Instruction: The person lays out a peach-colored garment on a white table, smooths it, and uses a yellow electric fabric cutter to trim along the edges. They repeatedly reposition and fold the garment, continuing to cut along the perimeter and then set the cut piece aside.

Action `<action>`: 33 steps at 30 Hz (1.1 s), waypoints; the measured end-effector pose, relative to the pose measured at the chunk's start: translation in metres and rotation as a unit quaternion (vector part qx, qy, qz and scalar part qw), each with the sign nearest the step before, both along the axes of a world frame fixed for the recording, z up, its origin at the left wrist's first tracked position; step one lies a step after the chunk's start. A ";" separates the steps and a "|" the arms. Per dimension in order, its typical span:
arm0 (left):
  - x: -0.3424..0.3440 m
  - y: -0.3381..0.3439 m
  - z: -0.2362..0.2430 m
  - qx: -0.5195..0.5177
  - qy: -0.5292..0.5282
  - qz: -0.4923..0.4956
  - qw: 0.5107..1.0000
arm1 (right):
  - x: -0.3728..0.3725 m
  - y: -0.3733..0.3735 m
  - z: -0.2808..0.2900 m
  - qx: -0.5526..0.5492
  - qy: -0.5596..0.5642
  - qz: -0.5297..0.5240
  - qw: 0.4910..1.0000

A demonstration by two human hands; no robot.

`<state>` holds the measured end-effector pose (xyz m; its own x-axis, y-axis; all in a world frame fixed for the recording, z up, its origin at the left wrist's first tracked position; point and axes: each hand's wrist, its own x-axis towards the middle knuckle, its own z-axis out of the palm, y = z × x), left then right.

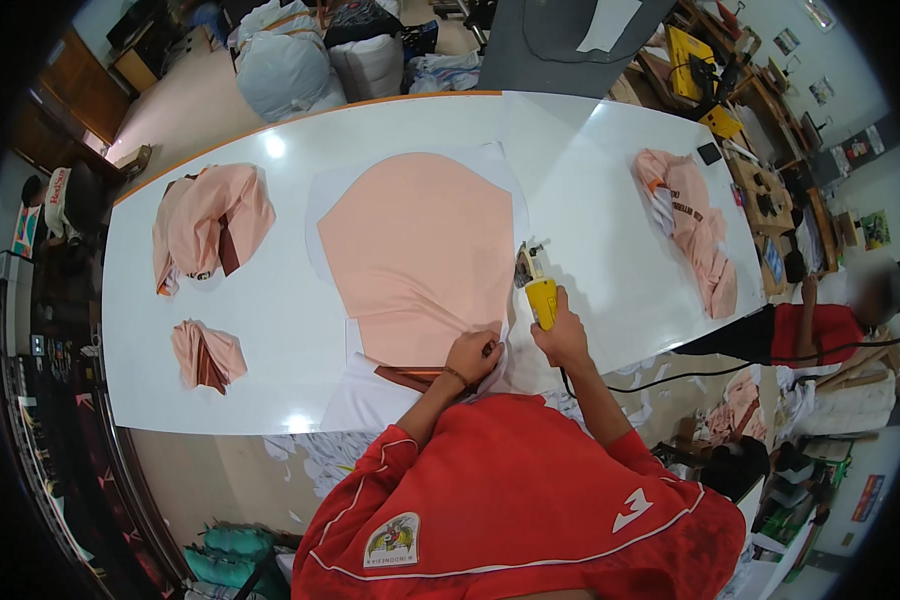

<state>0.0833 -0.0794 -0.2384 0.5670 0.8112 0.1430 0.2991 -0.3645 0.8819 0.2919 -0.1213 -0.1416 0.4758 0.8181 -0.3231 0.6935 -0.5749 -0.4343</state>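
A peach fabric panel [410,240] lies on white sheets [495,160] at the middle of the white table [590,150], creased along its lower part, with a brown strip [400,376] below it. My left hand [473,355] has its fingers curled on the panel's lower right corner, gripping the cloth there. Just right of that, my right hand [562,335] holds a yellow electric cutter [538,290], its head beside the panel's right edge. A black cord runs from the cutter off to the right.
Bunched peach pieces lie left [210,215], lower left [205,355] and right [690,220]. A small black object [710,153] sits by the far right edge. Bags [280,65] stand beyond the table. A person in red [810,330] is at the right, beside cluttered shelves.
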 end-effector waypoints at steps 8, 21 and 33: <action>-0.001 0.002 -0.001 -0.033 0.006 -0.019 0.999 | -0.006 0.021 0.001 -0.032 -0.012 -0.018 0.999; -0.002 0.005 0.005 -0.016 -0.031 -0.027 0.999 | -0.007 0.046 0.001 -0.003 -0.013 -0.032 0.999; -0.001 0.004 -0.001 -0.010 -0.033 -0.025 0.999 | 0.017 0.098 -0.006 0.006 -0.033 -0.028 0.999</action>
<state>0.0822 -0.0756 -0.2398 0.5972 0.7849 0.1651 0.2211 -0.3590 0.9067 0.3086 -0.0231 -0.1480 0.5410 0.7933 -0.2791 0.6877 -0.6084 -0.3962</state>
